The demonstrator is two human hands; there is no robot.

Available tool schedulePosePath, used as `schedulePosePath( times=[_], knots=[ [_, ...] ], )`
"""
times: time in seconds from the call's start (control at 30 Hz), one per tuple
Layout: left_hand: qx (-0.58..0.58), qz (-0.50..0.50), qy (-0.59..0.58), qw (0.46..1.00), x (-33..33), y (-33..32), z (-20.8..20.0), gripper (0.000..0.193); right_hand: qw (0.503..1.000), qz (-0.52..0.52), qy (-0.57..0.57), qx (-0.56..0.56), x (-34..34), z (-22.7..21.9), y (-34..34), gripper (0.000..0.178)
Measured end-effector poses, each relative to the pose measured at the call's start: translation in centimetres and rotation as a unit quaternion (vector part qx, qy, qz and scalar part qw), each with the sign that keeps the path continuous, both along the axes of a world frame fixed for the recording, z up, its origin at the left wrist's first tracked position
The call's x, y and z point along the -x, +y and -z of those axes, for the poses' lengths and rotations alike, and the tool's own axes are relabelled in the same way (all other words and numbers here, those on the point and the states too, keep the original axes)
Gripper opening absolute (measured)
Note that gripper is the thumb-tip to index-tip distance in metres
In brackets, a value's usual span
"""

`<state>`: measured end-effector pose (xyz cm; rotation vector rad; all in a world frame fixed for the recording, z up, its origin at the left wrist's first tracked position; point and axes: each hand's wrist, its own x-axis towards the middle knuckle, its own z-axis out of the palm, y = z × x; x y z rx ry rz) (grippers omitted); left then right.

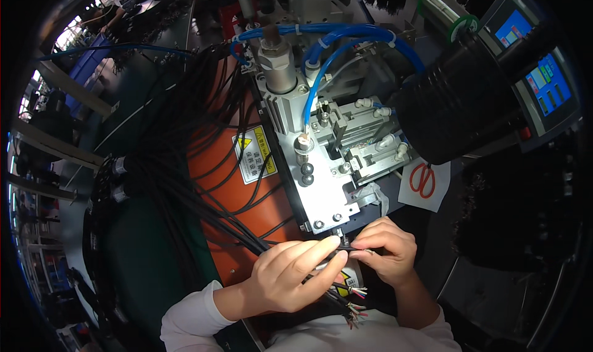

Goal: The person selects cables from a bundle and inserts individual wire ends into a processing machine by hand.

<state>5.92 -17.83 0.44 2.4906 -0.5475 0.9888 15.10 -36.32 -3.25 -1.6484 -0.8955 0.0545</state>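
In front of a silver pneumatic machine (324, 197), my two hands meet at a thin black cable (352, 249). My left hand (287, 275) pinches it between thumb and fingertips. Just to the right, my right hand (390, 250) has its thumb and forefinger closed on the cable's end, where a pale tip shows. Below my left hand hang more cable ends with stripped coloured wires (357, 293), white, red and green among them. A bundle of black cables (231, 225) runs from the left toward my left hand, which hides part of it.
Black cables spread over an orange machine base (216, 194) with a warning label (254, 154). Blue air tubes (346, 29) arch above the machine. At right are a black cylindrical housing (457, 98), a control screen (548, 83), red-handled scissors (422, 180) and a wire spool (446, 12).
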Motion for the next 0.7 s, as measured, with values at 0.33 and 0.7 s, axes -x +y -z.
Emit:
schedulePosePath(
  times=[0.33,0.7],
  knots=[
    [0.017,0.005,0.059,0.998,0.2,0.3,0.7,0.022,0.985,-0.016,0.059,-0.162,1.4,-1.2,2.4,0.03],
    [0.035,-0.003,0.078,0.996,0.4,0.1,1.4,0.019,0.961,-0.049,0.23,-0.145,0.9,-1.5,3.0,0.017]
  ],
)
